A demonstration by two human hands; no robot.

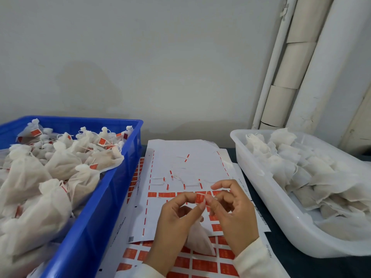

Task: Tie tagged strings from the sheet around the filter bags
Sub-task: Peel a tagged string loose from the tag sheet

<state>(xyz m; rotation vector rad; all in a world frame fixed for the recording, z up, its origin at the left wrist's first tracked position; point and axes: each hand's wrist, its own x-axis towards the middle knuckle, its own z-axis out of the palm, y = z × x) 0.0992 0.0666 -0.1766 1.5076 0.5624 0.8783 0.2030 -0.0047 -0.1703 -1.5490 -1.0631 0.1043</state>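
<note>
tagged string: red tag (199,198) pinched between both hands above sheet (180,157), featherlight, flimsy, take by the tag | filter bag (198,239) under left hand (176,215), soft (crushable), grip at neck | right hand (230,209) fingers pinch tag | blue crate (112,189) of tied bags left, white tub (261,197) right, on counter

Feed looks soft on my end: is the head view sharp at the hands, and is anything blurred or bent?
Head view: even, soft light; the hands, left and right, and the red tag read fairly sharp; the blue crate blurs near the left edge; wide-angle bending tilts the wall pipes.
</note>
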